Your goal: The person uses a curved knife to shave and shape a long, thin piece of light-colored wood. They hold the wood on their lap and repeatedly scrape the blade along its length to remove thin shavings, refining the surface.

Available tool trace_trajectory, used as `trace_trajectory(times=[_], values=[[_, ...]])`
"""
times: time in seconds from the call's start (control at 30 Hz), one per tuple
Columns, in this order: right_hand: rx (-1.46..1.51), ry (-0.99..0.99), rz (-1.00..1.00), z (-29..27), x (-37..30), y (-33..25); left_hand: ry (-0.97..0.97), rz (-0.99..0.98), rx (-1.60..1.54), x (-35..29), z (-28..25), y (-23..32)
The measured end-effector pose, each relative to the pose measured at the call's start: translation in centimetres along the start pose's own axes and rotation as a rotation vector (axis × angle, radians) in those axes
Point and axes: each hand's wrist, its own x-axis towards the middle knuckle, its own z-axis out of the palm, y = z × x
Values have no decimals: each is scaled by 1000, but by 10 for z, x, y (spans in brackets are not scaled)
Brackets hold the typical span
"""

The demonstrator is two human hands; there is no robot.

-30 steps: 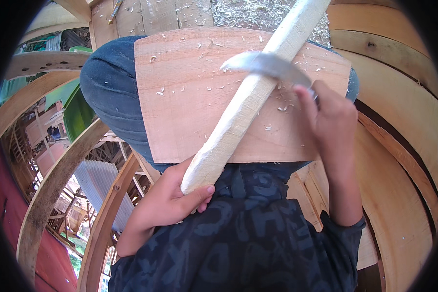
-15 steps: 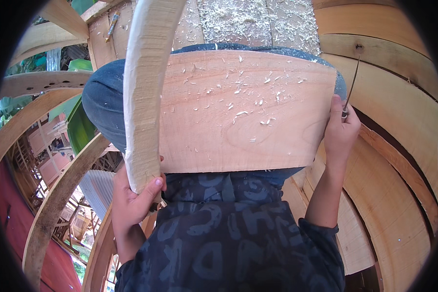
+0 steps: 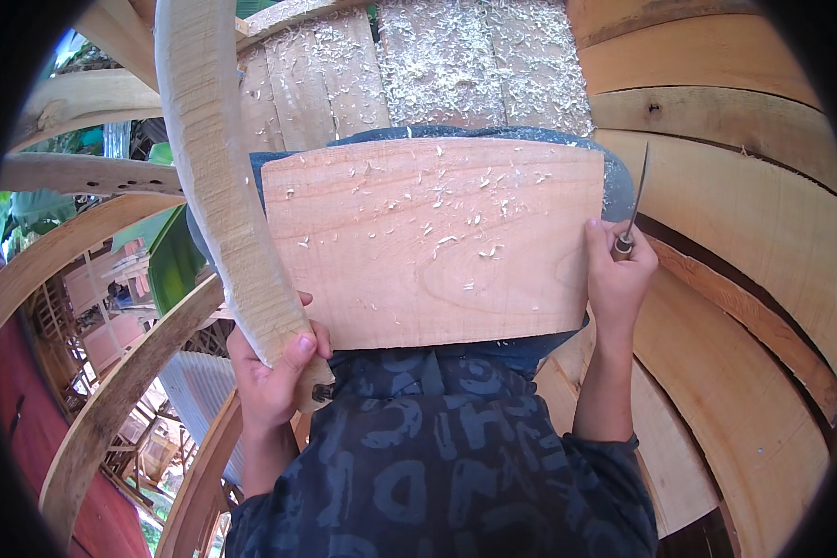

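Note:
My left hand (image 3: 274, 372) grips the near end of a long, curved pale wooden piece (image 3: 216, 177), thumb on its face, its far end rising past the top of the view. In my right hand (image 3: 619, 274) is a knife (image 3: 636, 200) with a thin dark blade pointing up and away; its short wooden handle sits in the curled fingers. Across my lap lies a wide flat wooden board (image 3: 363, 251) strewn with small curled shavings. My right thumb is at the board's right edge. The wooden piece overlaps the board's left side in view.
Thick shavings (image 3: 456, 65) cover the plank floor ahead. Curved planks (image 3: 716, 205) form a wall on the right. Curved wooden ribs (image 3: 112, 391) stand at the left, with greenery, a corrugated sheet (image 3: 200, 381) and a reddish surface (image 3: 56, 465) beyond them.
The wooden piece has swung, its far end now further left. The board and lap appear lower and further left in view. My right hand, still holding the knife, appears lower too.

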Motion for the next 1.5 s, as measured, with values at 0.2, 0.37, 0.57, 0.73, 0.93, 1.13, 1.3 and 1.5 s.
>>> trace_trajectory(times=[0.2, 0.37, 0.57, 0.73, 0.93, 1.13, 1.3, 1.5], values=[[16, -22, 7, 2, -5, -1, 7, 13, 28, -7, -6, 1], [-31, -6, -19, 4, -7, 2, 27, 73, 40, -3, -16, -2], [-115, -117, -79, -14, 14, 2, -53, -100, 136, -11, 3, 20], [-204, -76, -368, -14, 9, -19, -289, -302, 242, -19, 8, 26], [-471, -377, -538, 2, -8, -67, -530, -478, 180, -1, 23, 5], [-750, -507, -608, 22, 6, -67, -528, -521, 191, 7, 15, -5], [-843, -442, -699, 26, 22, -62, -521, -471, 212, 12, 15, -4], [-740, -217, -171, -15, 89, -63, -543, -220, 528, 8, 0, -19]])
